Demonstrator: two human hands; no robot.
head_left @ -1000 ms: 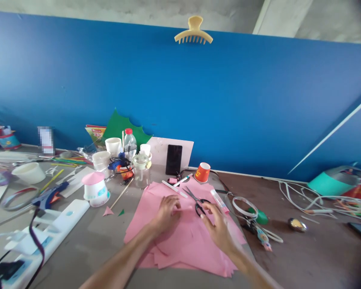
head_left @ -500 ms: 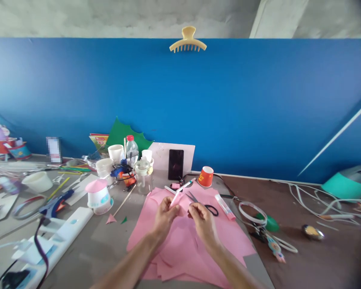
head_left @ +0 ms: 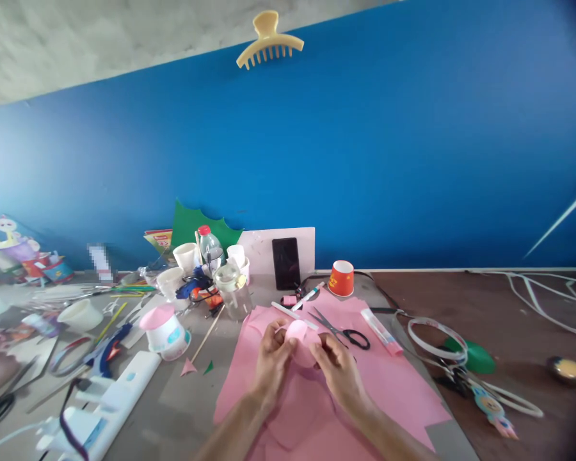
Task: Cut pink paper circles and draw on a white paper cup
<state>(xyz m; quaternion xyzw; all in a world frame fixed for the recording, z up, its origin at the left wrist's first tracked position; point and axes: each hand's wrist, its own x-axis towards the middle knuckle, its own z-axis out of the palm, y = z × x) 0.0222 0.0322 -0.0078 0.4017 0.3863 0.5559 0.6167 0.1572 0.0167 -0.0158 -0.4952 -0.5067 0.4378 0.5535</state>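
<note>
Between both hands is a small pink paper piece, curled, with a paler rounded part at its top. My left hand pinches its left edge between thumb and fingers. On the right edge, the thumb and fingertips of my right hand press together on the same paper. Beneath them spread overlapping pink paper sheets. Scissors with black handles lie partly spread just beyond my right hand. Two white pens, one a marker with a teal band, rest behind the held paper.
A red paper cup and a dark phone stand at the back. Left are a glass jar, a white cup with a pink cone top and a power strip. Cables lie right.
The pink paper has turned and now shows a rounded pale top, with both hands on its sides. My right hand has shifted its grip. The camera view has tilted.
</note>
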